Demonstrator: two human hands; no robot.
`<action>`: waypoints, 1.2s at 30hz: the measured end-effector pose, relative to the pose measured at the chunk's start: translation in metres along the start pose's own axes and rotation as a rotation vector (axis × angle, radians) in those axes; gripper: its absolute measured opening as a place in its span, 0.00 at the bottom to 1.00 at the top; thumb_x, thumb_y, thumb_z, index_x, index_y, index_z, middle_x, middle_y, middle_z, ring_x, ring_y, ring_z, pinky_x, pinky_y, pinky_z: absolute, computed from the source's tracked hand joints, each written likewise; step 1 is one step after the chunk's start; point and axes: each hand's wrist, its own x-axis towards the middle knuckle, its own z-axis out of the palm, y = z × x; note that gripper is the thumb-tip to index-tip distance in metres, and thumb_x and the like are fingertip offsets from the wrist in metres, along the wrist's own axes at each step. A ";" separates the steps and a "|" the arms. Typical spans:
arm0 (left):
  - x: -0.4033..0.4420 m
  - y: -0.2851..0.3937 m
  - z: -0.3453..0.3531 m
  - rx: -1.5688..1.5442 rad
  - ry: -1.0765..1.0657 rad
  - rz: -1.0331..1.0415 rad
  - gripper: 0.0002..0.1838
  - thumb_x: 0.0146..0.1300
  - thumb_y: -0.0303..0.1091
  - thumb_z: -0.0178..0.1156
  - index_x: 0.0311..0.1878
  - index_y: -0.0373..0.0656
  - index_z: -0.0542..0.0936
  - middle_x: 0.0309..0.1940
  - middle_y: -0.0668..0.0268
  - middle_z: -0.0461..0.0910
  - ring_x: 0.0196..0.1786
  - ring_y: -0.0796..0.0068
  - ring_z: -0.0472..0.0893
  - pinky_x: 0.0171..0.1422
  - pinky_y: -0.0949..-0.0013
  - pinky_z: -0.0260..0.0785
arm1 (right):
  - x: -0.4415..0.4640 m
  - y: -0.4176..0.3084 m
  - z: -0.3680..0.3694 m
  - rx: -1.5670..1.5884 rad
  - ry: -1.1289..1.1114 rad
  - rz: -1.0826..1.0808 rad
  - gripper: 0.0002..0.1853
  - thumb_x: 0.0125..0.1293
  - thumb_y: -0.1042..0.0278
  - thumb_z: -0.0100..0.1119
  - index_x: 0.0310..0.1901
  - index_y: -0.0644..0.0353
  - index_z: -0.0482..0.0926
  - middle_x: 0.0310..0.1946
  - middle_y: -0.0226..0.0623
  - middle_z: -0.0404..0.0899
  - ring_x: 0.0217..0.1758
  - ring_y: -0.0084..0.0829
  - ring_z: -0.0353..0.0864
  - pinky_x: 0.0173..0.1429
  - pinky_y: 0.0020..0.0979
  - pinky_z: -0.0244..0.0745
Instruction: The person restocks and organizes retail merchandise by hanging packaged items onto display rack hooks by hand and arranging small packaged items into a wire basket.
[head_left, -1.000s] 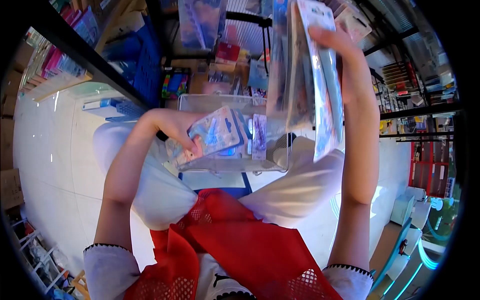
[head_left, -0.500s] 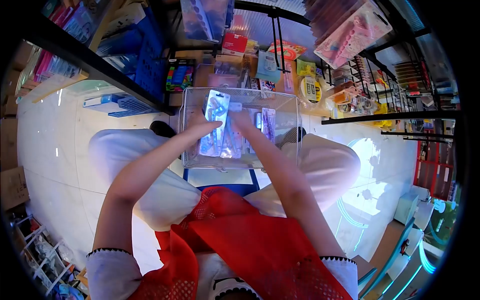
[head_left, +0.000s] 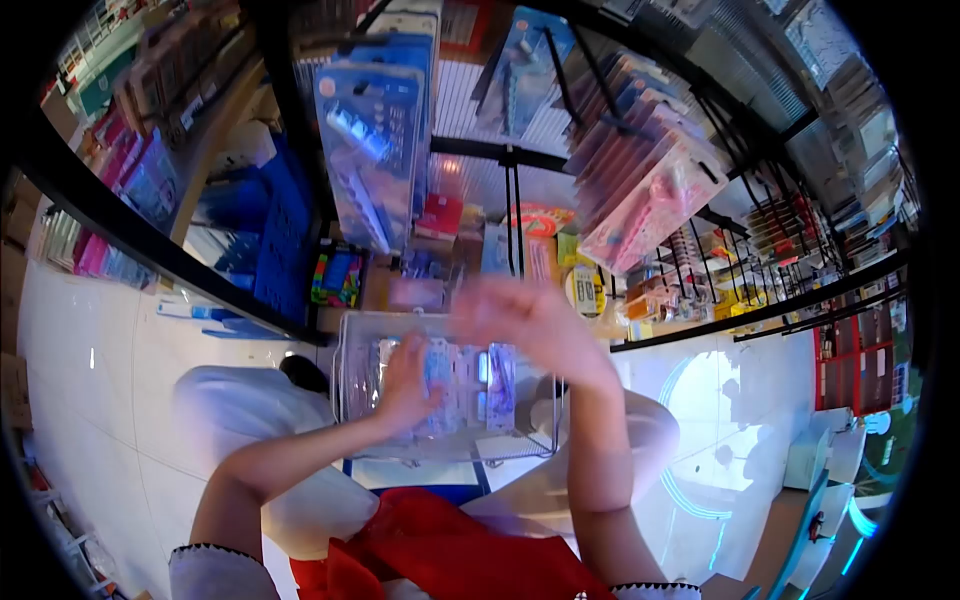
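My left hand (head_left: pixel 408 388) is low in the wire basket (head_left: pixel 345 375), over the left part of the flat blister packs (head_left: pixel 440 385). Its fingers touch or nearly touch a pack; whether they grip it cannot be made out. Above the basket's back edge, my right hand (head_left: pixel 520 322) is raised and smeared by motion, so its fingers are unclear. No pack shows in it. A purple pack (head_left: pixel 500 388) lies at the right of the others in the basket.
Blue blister packs (head_left: pixel 370 150) hang at the upper left centre of the rack. Pink packs (head_left: pixel 655 200) hang at the right on black hooks (head_left: pixel 512 215). A blue crate (head_left: pixel 285 240) stands at the left. Boxes and a yellow round item (head_left: pixel 584 290) sit behind the basket.
The view has tilted up toward the rack. My right hand has risen out of the basket. My left hand stays in it, and the pack it held upright no longer stands out.
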 end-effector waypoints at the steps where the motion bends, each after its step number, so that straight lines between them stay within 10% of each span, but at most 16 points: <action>1: 0.003 0.020 -0.012 -0.075 -0.004 0.048 0.37 0.47 0.34 0.63 0.61 0.35 0.59 0.62 0.46 0.55 0.65 0.45 0.55 0.68 0.51 0.49 | 0.020 -0.015 -0.012 -0.077 0.244 -0.122 0.16 0.62 0.68 0.54 0.49 0.68 0.73 0.41 0.39 0.79 0.48 0.27 0.76 0.49 0.25 0.71; 5: 0.015 0.073 -0.047 -0.181 -0.096 0.260 0.32 0.50 0.29 0.58 0.61 0.40 0.62 0.61 0.50 0.57 0.64 0.46 0.57 0.67 0.51 0.51 | 0.141 -0.014 -0.075 -0.465 1.138 -0.601 0.36 0.46 0.62 0.70 0.55 0.68 0.64 0.52 0.52 0.69 0.56 0.39 0.69 0.58 0.36 0.64; 7: 0.022 0.083 -0.059 -0.068 -0.104 0.437 0.31 0.51 0.28 0.57 0.61 0.41 0.62 0.60 0.52 0.58 0.63 0.47 0.59 0.67 0.53 0.52 | 0.177 -0.026 -0.101 -0.437 1.193 -0.517 0.45 0.42 0.58 0.73 0.58 0.69 0.59 0.58 0.59 0.59 0.61 0.43 0.63 0.63 0.38 0.57; 11: 0.029 0.079 -0.059 -0.275 -0.229 0.397 0.27 0.53 0.27 0.56 0.59 0.41 0.64 0.59 0.53 0.60 0.62 0.51 0.61 0.66 0.57 0.54 | 0.189 -0.043 -0.133 -0.064 0.753 -0.591 0.42 0.43 0.56 0.72 0.57 0.68 0.62 0.49 0.47 0.72 0.51 0.35 0.72 0.57 0.32 0.64; 16: 0.041 0.075 -0.075 -0.416 -0.121 0.267 0.24 0.55 0.24 0.54 0.57 0.40 0.66 0.55 0.53 0.66 0.59 0.56 0.67 0.64 0.61 0.58 | 0.154 -0.053 -0.101 -0.082 0.747 -0.543 0.21 0.51 0.60 0.64 0.44 0.63 0.75 0.39 0.35 0.78 0.42 0.28 0.75 0.49 0.29 0.67; 28: 0.043 0.087 -0.107 -0.851 0.259 0.220 0.19 0.59 0.25 0.52 0.55 0.40 0.65 0.44 0.61 0.71 0.48 0.74 0.73 0.53 0.70 0.64 | 0.012 -0.073 -0.035 -0.156 0.597 -0.344 0.17 0.50 0.65 0.65 0.41 0.63 0.76 0.32 0.28 0.78 0.35 0.18 0.73 0.43 0.22 0.68; 34: 0.038 0.093 -0.109 -0.992 0.224 0.465 0.44 0.52 0.53 0.63 0.64 0.40 0.52 0.59 0.56 0.63 0.62 0.64 0.65 0.65 0.62 0.54 | -0.030 -0.055 0.012 -0.252 0.510 -0.239 0.19 0.49 0.62 0.66 0.41 0.63 0.76 0.33 0.30 0.79 0.35 0.21 0.76 0.44 0.25 0.71; 36: 0.033 0.092 -0.097 -1.006 0.184 0.379 0.44 0.50 0.44 0.66 0.64 0.41 0.52 0.59 0.57 0.63 0.61 0.65 0.66 0.63 0.62 0.56 | -0.031 -0.021 0.027 -0.250 0.476 -0.221 0.22 0.48 0.60 0.68 0.42 0.63 0.76 0.38 0.34 0.79 0.39 0.23 0.76 0.47 0.26 0.70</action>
